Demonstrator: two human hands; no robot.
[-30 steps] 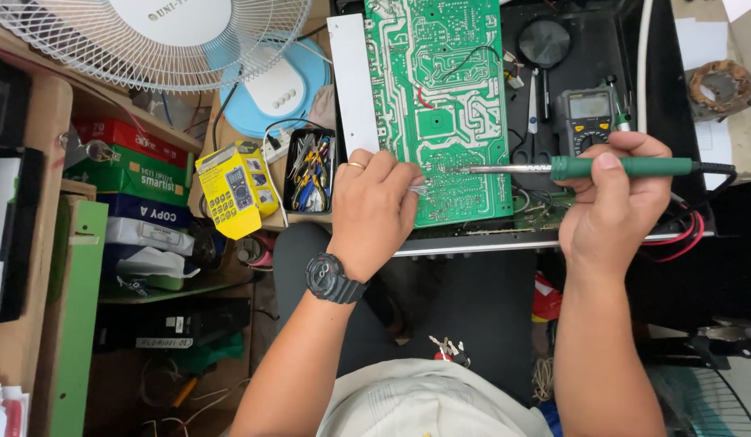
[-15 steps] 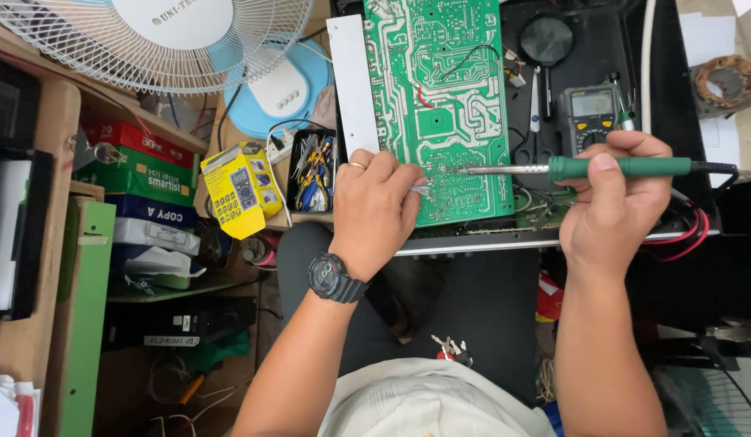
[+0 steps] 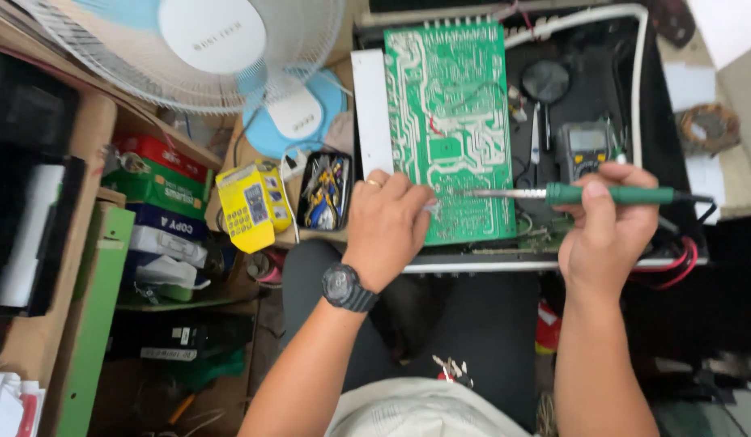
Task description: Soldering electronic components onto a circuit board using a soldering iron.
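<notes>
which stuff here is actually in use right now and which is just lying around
In use:
- soldering iron, held in right hand
- green circuit board, under left hand

Lying about:
- grey multimeter
- yellow meter
- black parts tray
- fan

Multimeter (image 3: pixel 583 150) just beyond soldering iron (image 3: pixel 570 193)

Glossy green circuit board (image 3: pixel 450 129) with pale metal traces; soldering iron (image 3: pixel 578 194) has green plastic grip, metal shaft.
</notes>
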